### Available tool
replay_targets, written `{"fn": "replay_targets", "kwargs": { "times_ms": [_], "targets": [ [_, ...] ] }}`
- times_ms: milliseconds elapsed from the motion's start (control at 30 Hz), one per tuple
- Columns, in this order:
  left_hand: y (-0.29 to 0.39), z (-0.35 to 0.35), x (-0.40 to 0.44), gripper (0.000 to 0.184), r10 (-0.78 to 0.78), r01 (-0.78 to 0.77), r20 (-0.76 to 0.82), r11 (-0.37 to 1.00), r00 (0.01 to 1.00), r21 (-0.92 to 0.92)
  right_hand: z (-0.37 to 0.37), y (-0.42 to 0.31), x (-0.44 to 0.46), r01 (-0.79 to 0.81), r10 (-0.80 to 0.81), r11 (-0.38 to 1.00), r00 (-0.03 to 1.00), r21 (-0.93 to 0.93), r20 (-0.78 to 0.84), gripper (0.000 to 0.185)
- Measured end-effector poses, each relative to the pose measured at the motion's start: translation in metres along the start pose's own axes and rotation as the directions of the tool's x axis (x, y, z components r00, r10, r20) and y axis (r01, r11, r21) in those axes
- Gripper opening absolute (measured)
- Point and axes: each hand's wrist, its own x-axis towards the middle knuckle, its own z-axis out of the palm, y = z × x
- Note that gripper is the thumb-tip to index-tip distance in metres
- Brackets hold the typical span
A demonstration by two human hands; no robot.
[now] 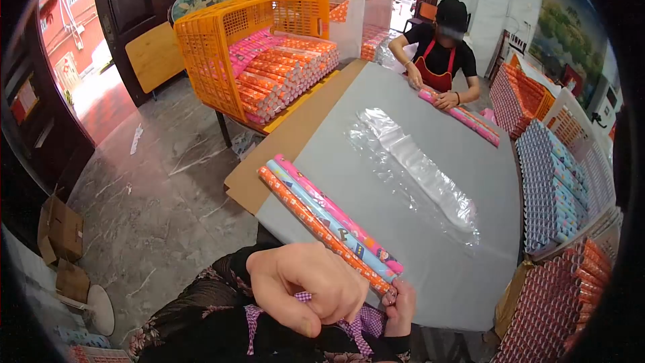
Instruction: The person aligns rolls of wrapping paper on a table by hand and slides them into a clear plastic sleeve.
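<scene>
Three rolls of wrapping paper lie side by side along the near left of the grey table [430,296]: an orange one [316,222], a light blue one [327,214] and a pink one [339,217]. My right hand [401,307] is closed at the near end of the orange roll, fingertips on it. My left hand [309,286] is close to the camera, above my lap, with its fingers curled in. What it holds, if anything, is hidden. A stack of clear plastic sleeves [420,168] lies beyond the rolls.
Across the table a person [447,54] holds pink and orange rolls [463,119]. An orange crate [201,60] full of rolls stands at the left on a cardboard-edged stand. Blue rolls [554,188] and red-orange rolls [551,302] fill crates along the right side.
</scene>
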Motion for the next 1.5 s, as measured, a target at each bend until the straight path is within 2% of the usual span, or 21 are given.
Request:
{"fn": "replay_targets", "kwargs": {
  "times_ms": [767,1133,1233,1267,1300,1333,1367,1400,1467,1500],
  "targets": [
    [0.000,-0.001,0.003,0.027,0.003,-0.003,0.071,1.000,0.997,-0.001,-0.004,0.002,0.002,0.016,-0.016,1.000,0.998,0.011,0.054,0.018],
    [0.000,0.001,0.002,0.030,-0.002,0.005,0.052,0.999,0.999,-0.046,-0.002,0.002,0.002,0.002,-0.002,1.000,1.000,-0.007,0.013,0.019],
    [0.000,-0.003,0.003,0.025,0.010,-0.009,0.053,1.000,0.999,-0.022,0.000,0.001,0.004,0.000,0.000,1.000,1.000,0.006,-0.001,0.019],
    [-0.002,-0.005,0.002,0.025,0.001,0.003,0.064,0.998,0.998,-0.060,-0.001,0.002,0.003,0.001,-0.001,1.000,1.000,-0.007,0.001,0.019],
    [-0.005,-0.007,-0.001,0.023,-0.026,0.026,-0.002,0.999,1.000,0.024,-0.001,0.002,0.003,0.004,-0.004,1.000,0.999,0.015,-0.037,0.019],
    [-0.008,-0.010,-0.005,0.020,-0.051,0.059,-0.072,0.993,0.996,0.107,-0.001,0.002,0.002,0.013,-0.013,1.000,1.000,0.004,-0.006,0.019],
    [-0.011,-0.017,-0.013,0.017,-0.152,0.173,-0.128,0.969,0.980,0.177,-0.002,0.002,0.001,0.021,-0.020,1.000,0.999,-0.015,0.028,0.019],
    [-0.015,-0.030,-0.019,0.017,-0.202,0.217,-0.080,0.926,0.976,0.308,-0.002,0.003,0.000,0.018,-0.018,1.000,1.000,-0.005,0.000,0.019],
    [-0.022,-0.027,-0.028,0.011,-0.349,0.529,-0.417,0.700,0.839,0.479,-0.003,0.005,0.001,0.022,-0.022,1.000,1.000,0.002,0.005,0.020],
    [-0.032,-0.031,-0.035,0.011,-0.348,0.529,-0.419,0.701,0.839,0.478,-0.005,0.006,0.003,0.032,-0.032,0.999,0.999,0.003,0.015,0.021]
  ]
}}
